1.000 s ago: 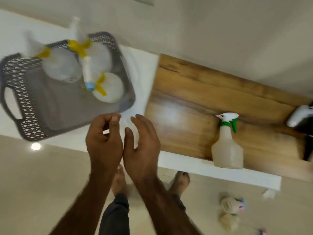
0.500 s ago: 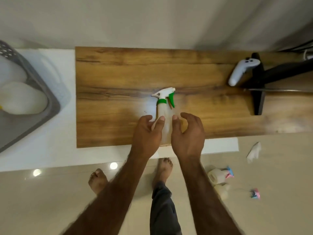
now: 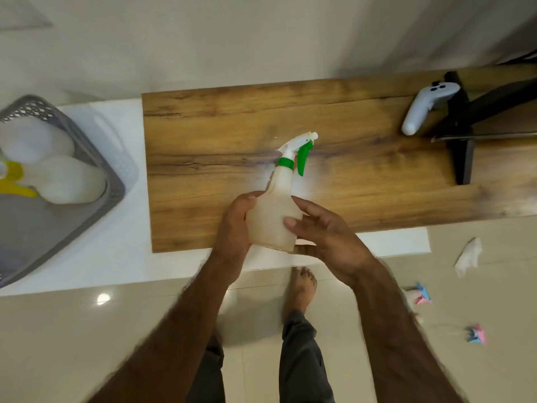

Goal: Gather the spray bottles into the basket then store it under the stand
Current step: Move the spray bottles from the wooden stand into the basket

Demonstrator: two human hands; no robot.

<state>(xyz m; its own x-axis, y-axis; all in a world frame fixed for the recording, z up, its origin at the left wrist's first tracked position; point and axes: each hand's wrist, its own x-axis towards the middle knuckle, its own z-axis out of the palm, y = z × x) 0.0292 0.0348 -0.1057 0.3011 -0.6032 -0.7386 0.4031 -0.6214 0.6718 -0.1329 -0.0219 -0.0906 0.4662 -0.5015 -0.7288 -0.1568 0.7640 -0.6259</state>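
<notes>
one view only, worn on the person's head, looking almost straight down from above and slightly forward toward the wall. it sits close over the counter (image 3: 116, 257), whose near edge crosses mid-frame; the far edge meets the wall. the floor (image 3: 87, 344) fills the lower part, with both forearms reaching in from the bottom.

My arms are bare to the lower frame edge; I wear dark grey trousers (image 3: 302, 362) and no shoes.
</notes>
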